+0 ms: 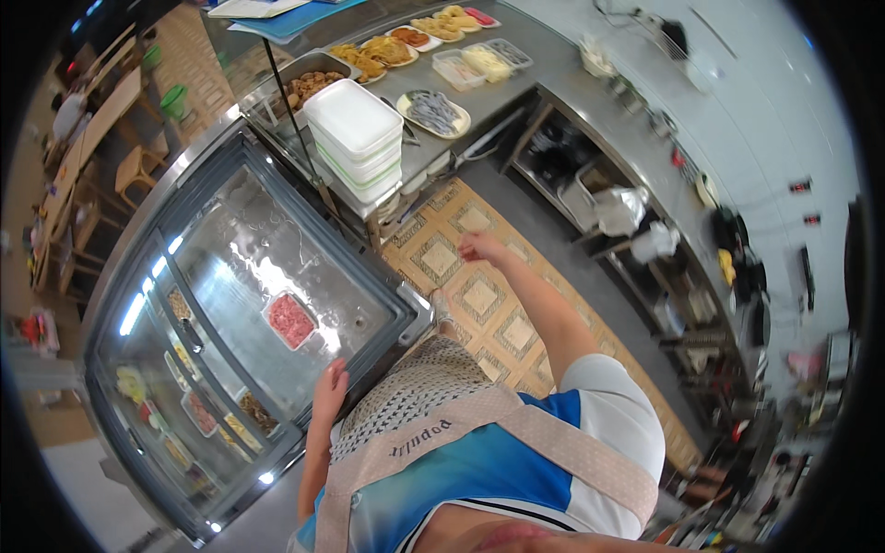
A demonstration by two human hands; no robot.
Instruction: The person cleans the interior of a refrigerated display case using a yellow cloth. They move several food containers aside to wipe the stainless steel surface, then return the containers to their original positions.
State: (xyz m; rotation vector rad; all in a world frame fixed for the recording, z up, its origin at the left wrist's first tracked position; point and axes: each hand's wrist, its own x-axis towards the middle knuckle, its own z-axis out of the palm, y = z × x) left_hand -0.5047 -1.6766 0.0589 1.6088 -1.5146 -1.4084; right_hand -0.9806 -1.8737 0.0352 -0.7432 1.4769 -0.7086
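Observation:
My left hand (330, 380) is at the near side of a glass-topped display cooler (406, 313), fingers stretched out and holding nothing. Through the cooler's opening, a white tray of pink minced meat (290, 320) sits on the metal bottom, a short way beyond that hand. Out to the right, my right hand (479, 247) hangs over the tiled floor with its fingers curled in. Nothing shows in it, and it touches nothing. Beyond it, a stack of white lidded containers (354, 124) stands on the steel counter's end.
On the counter (544, 37) are a plate of grey strips (433, 112), a metal pan of brown food (318, 81) and several plates of yellow food. Shelves with bagged goods (619, 210) line the right side. Wooden tables and stools (140, 170) stand at far left.

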